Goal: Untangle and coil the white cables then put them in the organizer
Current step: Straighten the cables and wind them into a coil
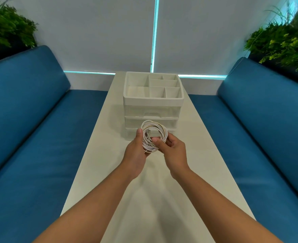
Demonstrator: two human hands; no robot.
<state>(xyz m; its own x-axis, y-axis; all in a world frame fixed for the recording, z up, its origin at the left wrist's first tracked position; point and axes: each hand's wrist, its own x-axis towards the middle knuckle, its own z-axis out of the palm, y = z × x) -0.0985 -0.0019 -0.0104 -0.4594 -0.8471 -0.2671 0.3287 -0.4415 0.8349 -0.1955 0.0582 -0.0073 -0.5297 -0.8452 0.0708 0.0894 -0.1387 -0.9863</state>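
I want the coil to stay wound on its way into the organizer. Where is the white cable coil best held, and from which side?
Probably across the bundled strands at the near rim of the white cable coil, from below and both sides, as the left hand and right hand do now. The loops are loose and untied, so pinching all strands together should stop them springing apart before the organizer.

We saw a long white desk (206, 155) flanked by blue cushioned benches (30, 137) on both sides. Pale roller blinds (100, 32) covered the window beyond its far edge, cyan light glowing along their seams. Green plants (285, 44) stood behind both benches.
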